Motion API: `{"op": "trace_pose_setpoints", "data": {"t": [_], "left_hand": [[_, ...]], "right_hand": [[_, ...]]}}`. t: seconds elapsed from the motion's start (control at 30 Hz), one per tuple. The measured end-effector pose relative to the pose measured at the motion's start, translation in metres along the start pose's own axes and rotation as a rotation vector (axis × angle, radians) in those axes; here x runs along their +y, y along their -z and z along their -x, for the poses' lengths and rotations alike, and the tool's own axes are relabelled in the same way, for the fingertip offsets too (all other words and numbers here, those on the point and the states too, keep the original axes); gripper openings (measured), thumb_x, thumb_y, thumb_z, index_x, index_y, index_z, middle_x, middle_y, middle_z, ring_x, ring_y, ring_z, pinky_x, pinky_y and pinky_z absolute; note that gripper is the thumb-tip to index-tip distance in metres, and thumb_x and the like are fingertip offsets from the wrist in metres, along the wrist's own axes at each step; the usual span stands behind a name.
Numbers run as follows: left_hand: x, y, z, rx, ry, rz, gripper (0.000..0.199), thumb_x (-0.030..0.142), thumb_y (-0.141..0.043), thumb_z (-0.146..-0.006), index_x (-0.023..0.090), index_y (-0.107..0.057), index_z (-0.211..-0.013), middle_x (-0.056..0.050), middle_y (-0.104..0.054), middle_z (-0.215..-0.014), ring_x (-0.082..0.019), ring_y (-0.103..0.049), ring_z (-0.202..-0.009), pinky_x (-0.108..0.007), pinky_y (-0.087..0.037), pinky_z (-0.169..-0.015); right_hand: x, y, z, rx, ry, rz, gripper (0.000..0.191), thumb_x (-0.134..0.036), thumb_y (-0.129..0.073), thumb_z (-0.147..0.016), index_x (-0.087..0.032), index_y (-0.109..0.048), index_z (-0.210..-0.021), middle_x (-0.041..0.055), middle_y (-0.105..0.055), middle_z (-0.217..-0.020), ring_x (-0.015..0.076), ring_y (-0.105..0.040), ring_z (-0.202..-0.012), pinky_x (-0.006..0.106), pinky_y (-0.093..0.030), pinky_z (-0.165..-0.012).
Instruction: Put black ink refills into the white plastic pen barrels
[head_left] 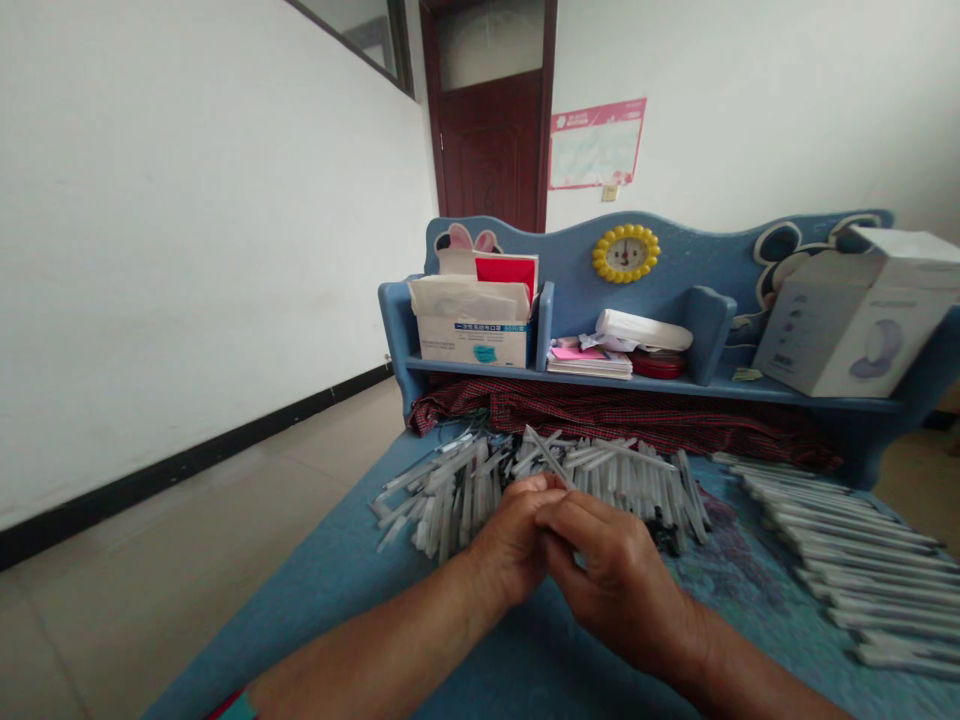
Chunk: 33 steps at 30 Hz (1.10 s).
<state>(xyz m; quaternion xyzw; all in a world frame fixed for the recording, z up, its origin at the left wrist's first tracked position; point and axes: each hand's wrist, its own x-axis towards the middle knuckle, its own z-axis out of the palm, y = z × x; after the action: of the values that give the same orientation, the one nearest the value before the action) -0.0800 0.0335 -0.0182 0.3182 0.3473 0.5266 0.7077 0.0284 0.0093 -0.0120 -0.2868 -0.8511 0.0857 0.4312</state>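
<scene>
My left hand (pixel 517 535) and my right hand (pixel 611 560) meet at the middle of the blue table, fingers closed together. A clear pen tube (pixel 550 456) sticks up and to the left from between their fingertips, and both hands pinch its lower end. What else lies between the fingers is hidden. Just beyond the hands, a loose pile of clear pen tubes (pixel 465 490) spreads over the table, with dark small parts (pixel 664 530) near its right side. At the right, a row of assembled-looking pens (pixel 847 550) lies side by side.
A blue shelf (pixel 480 369) stands at the table's back, holding a mask box (pixel 472 335), papers (pixel 589 362), a red round tin (pixel 658 364) and a white carton (pixel 840 320). Beneath it lies a dark red checked cloth (pixel 600 408). A yellow clock (pixel 626 254) is on its backboard.
</scene>
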Motion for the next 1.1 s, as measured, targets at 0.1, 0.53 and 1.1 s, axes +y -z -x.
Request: {"op": "trace_pose_setpoints", "data": {"t": [0.1,0.53,1.1], "left_hand": [[0.001,-0.004,0.004,0.016,0.046,0.04,0.013,0.005,-0.054,-0.054,0.013,-0.049,-0.062,0.001,-0.053,-0.053,-0.01,-0.051,-0.05,-0.022,-0.04,-0.054],[0.01,-0.007,0.003,0.004,0.005,0.023,0.015,0.002,-0.057,-0.059,0.013,-0.05,-0.067,0.0,-0.058,-0.056,-0.01,-0.055,-0.05,-0.021,-0.043,-0.052],[0.024,0.002,0.0,-0.008,-0.015,0.015,0.004,0.009,-0.058,-0.071,0.012,-0.055,-0.073,-0.005,-0.066,-0.077,-0.016,-0.064,-0.067,-0.03,-0.051,-0.062]], "right_hand": [[0.003,0.005,-0.001,0.014,-0.004,-0.137,0.02,-0.004,-0.046,-0.075,-0.018,-0.058,-0.084,0.0011,-0.062,-0.078,0.0117,-0.058,-0.076,0.022,-0.044,-0.071],[0.0,0.028,-0.008,0.035,-0.096,-0.1,0.013,-0.01,-0.05,-0.076,-0.016,-0.059,-0.082,-0.0005,-0.059,-0.07,0.01,-0.055,-0.063,0.02,-0.042,-0.061],[0.028,0.032,-0.008,0.065,-0.291,-0.044,0.006,-0.016,-0.057,-0.074,-0.018,-0.06,-0.07,-0.0037,-0.056,-0.061,0.009,-0.052,-0.055,0.019,-0.038,-0.054]]}}
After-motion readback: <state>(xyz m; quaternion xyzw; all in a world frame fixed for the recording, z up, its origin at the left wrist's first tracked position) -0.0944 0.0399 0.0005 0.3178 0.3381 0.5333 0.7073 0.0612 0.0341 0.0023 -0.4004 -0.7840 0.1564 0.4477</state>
